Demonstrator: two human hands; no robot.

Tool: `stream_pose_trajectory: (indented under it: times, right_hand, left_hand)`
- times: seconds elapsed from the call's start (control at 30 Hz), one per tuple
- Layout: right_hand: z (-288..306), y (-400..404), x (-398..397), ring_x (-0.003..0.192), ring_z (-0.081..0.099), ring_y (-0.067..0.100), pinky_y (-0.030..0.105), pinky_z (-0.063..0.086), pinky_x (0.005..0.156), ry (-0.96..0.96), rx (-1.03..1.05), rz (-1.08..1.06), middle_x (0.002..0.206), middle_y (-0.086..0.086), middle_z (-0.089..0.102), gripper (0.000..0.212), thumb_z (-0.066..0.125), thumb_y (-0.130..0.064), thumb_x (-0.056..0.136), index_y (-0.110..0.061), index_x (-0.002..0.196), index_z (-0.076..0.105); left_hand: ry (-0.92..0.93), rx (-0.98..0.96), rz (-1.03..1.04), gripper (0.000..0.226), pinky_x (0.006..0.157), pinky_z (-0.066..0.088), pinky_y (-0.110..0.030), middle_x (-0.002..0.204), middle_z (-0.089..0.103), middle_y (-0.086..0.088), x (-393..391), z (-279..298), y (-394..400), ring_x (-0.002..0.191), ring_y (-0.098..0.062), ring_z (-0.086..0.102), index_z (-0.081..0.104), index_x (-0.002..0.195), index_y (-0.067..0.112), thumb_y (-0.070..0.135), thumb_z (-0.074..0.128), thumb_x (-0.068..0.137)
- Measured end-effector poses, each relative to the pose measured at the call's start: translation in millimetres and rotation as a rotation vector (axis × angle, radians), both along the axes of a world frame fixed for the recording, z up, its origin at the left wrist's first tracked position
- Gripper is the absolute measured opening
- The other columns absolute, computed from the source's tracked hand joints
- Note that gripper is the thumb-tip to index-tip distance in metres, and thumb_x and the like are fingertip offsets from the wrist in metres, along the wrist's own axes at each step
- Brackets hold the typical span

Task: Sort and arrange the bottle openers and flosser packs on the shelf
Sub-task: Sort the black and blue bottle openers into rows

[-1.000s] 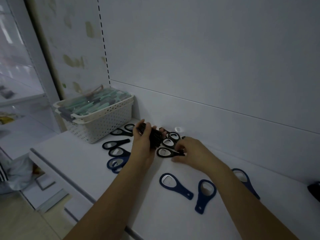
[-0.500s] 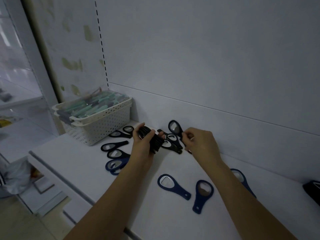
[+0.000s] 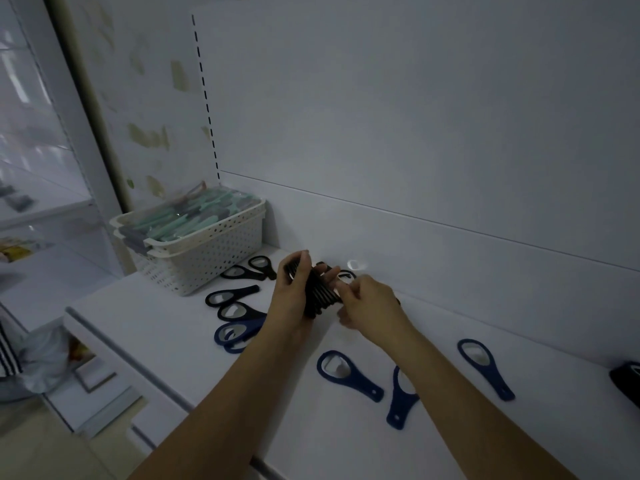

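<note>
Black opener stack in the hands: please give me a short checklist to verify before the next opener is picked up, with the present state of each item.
1. Left hand grips the stack of black openers firmly: ok.
2. Right hand is free to pick: not ok, its fingers are at the end of the stack.
3. Stack edges are aligned: cannot tell, the hands cover part of it.
4. Loose black openers lie within view on the shelf: ok, several lie near the white basket.
5. Blue openers are kept apart from the black stack: ok, they lie on the shelf nearer the person.
</note>
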State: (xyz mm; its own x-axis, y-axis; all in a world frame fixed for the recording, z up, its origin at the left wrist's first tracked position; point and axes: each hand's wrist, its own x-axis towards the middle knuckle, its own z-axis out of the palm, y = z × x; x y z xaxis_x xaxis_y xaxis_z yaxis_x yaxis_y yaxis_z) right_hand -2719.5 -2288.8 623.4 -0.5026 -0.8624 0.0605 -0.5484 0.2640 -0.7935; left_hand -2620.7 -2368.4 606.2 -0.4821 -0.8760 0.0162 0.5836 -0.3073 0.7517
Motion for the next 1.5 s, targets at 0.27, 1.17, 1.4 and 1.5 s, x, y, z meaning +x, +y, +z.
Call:
stream_pose_trajectory:
  times: [0.27,1.17,1.4,1.5]
  right_hand:
    - [39.8,16.1,11.2,0.093,0.071,0.029,0.034,0.059,0.081,-0.839,0.122,0.206,0.105,0.023,0.069,0.032,0.052,-0.030,0.099,-0.002,0.113,0.058]
    - [-4.4,290.8,-139.1,0.078,0.051,0.014,0.027,0.038,0.063,0.424,0.339,-0.131,0.094,0.005,0.058,0.026,0.068,-0.028,0.087,-0.012,0.095,0.050]
    - [0.6,314.8,-136.4,0.095,0.058,0.012,0.029,0.050,0.086,0.372,0.281,-0.268,0.125,0.003,0.056,0.062,0.063,-0.043,0.088,-0.018,0.139,0.039]
    - [-3.0,333.9,-123.8,0.089,0.052,0.003,0.017,0.042,0.079,0.397,0.246,-0.263,0.122,-0.004,0.058,0.051,0.055,-0.048,0.092,-0.024,0.136,0.043]
  left_hand:
    - [-0.325,-0.154,0.054,0.024,0.089,0.056,-0.040,0.112,0.067,-0.012,-1.3,3.9,4.8,0.106,-0.027,0.066,0.056,0.114,0.024,0.040,0.054,0.097]
    - [-1.092,-1.903,-0.900,0.029,0.068,0.039,-0.023,0.086,0.052,0.006,-176.7,34.6,202.9,0.083,-0.011,0.053,0.057,0.094,0.021,0.034,0.078,0.078]
    - [-1.359,-1.807,-0.802,0.038,0.073,0.047,-0.025,0.106,0.066,-0.008,-193.5,39.8,195.6,0.093,-0.020,0.061,0.065,0.110,0.010,0.032,0.075,0.081]
    - [-1.497,-1.711,-0.657,0.032,0.065,0.043,-0.025,0.085,0.059,-0.004,-204.3,34.2,192.3,0.079,-0.017,0.056,0.058,0.090,0.009,0.037,0.072,0.082]
